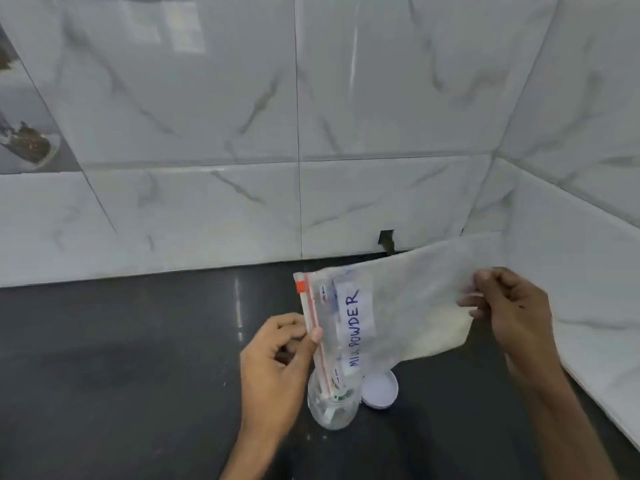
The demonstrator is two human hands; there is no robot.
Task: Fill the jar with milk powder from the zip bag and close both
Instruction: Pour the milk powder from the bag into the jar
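A clear zip bag [398, 303] labelled "MILK POWDER" hangs tilted over the counter, its red zip edge pointing down and left into the mouth of a small clear jar [330, 408]. My left hand [277, 362] pinches the bag at the zip edge just above the jar. The bag's bottom end is raised to the right, gripped by my right hand [509, 303]. Pale powder shows inside the bag's lower right part. The jar's white lid [379, 389] lies on the counter right beside the jar, partly under the bag.
The dark counter [121, 358] runs left and forward. White marble-look tiled walls close it at the back [298, 209] and on the right [588, 306], forming a corner behind the bag. A small dark gap [387, 240] sits in the back wall's base.
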